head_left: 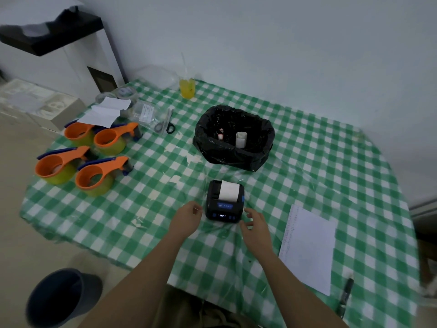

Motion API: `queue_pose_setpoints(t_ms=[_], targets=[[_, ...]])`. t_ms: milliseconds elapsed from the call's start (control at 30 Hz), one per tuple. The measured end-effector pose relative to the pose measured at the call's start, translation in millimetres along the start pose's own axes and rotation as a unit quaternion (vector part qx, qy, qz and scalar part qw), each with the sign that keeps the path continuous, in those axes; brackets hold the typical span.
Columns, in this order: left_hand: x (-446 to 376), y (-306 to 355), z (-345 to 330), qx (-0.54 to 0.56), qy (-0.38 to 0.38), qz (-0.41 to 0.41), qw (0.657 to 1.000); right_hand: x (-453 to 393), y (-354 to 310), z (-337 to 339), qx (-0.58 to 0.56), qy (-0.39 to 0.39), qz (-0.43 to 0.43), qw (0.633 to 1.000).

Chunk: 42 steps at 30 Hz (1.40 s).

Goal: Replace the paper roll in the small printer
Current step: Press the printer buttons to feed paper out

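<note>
A small black printer [224,209] stands on the green checked table near its front edge, display lit, with a strip of white paper [228,191] coming out of its top. My left hand [188,218] hovers just left of the printer, fingers curled and holding nothing. On the other side, slightly nearer to me, my right hand [256,227] has its fingers loosely spread and is empty. Behind the printer, a bin lined with a black bag [234,138] holds a white paper roll [240,139].
Several orange tape dispensers [94,159] sit at the left. Scissors [165,124], folded paper [104,112] and a yellow cup [187,88] are at the back. A white sheet [308,247] and a pen [345,295] lie at the right. A dark bucket [59,297] stands on the floor.
</note>
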State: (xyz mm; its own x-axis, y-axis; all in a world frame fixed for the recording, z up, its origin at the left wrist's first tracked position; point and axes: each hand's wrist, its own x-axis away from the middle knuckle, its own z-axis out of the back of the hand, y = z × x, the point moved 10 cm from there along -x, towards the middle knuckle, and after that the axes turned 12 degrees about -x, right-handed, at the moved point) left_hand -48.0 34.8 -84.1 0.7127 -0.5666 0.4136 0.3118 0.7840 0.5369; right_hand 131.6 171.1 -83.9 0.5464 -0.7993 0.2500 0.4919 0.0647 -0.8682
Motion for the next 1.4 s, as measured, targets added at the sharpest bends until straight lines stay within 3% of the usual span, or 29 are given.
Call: queue_pose_setpoints(t_ms=[1400], targets=[[-20, 18, 2, -0.057, -0.034, 0.004, 0.998, -46, 8, 3, 0.017, -0.043, -0.088, 0.995]])
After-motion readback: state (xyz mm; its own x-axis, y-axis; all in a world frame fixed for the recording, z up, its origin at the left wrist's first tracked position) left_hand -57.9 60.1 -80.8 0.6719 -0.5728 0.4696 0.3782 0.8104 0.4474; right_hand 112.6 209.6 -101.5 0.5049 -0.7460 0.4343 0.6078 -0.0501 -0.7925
